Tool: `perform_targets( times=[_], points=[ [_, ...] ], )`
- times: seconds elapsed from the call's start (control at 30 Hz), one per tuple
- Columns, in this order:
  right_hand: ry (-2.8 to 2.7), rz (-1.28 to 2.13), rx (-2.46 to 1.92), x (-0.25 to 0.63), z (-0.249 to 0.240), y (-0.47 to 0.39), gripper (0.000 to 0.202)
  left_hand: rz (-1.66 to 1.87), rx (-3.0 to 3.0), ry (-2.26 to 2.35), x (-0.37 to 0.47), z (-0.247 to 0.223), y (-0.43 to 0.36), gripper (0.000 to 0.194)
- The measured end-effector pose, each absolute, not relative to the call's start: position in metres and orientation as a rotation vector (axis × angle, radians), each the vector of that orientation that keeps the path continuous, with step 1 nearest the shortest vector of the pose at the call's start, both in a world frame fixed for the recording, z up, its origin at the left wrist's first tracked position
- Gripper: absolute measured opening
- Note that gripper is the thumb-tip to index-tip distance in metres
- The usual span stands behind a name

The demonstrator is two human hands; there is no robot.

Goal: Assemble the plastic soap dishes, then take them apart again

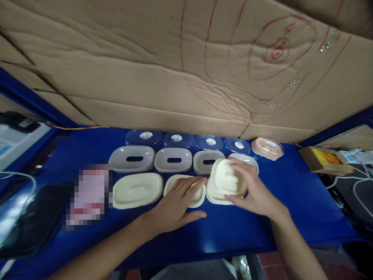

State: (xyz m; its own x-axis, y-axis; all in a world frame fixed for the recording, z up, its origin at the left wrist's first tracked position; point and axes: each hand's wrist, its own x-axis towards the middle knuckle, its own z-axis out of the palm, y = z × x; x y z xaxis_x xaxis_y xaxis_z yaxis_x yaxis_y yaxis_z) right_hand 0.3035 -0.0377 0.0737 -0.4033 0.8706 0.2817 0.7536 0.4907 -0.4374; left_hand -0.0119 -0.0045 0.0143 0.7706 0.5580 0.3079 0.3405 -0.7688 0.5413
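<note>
My right hand (255, 190) grips a cream oval plastic piece (222, 174), thumb at its lower edge and fingers at its upper edge. The held piece is tilted over another cream piece (214, 197) on the table; whether the two touch is unclear. My left hand (171, 204) is stretched out over the middle cream piece (196, 200) and partly hides it. Its fingers are extended, with the thumb apart, and nothing is held. Another cream piece (136, 188), with a raised bar in its centre, lies to the left.
Behind stand several white oval shells (173, 167) with slots, then several clear covers (177, 139) with round stickers. A peach-coloured case (266, 149) sits back right. A pixelated pink item (90, 190) lies left on the blue table (297, 202). A cardboard box (326, 161) is at right.
</note>
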Motion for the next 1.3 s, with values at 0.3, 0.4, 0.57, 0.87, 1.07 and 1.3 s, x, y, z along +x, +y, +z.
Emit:
perform_targets(
  times=[0.3,0.4,0.57,0.87,1.07,1.3],
  points=[
    [-2.092,0.299,-1.864,0.403,0.039,-0.116,0.069,0.429,2.844,0.71,-0.003,0.015,-0.008,0.04],
    [-2.124,0.341,-1.902,0.414,0.02,-0.134,0.069,0.422,2.86,0.761,-0.003,0.013,-0.006,0.038],
    [-2.242,0.378,-1.831,0.394,0.012,-0.115,0.056,0.436,2.889,0.844,-0.004,0.014,-0.001,0.026],
    [-2.24,0.35,-1.735,0.37,0.008,-0.097,0.044,0.45,2.91,0.812,-0.005,0.019,-0.001,0.039],
    [-2.205,0.253,-1.764,0.371,0.007,-0.105,0.045,0.375,2.91,0.775,-0.002,0.014,-0.003,0.037],
    [-2.253,0.246,-1.752,0.376,0.01,-0.095,0.041,0.381,2.935,0.778,-0.002,0.015,-0.003,0.036]
  ],
)
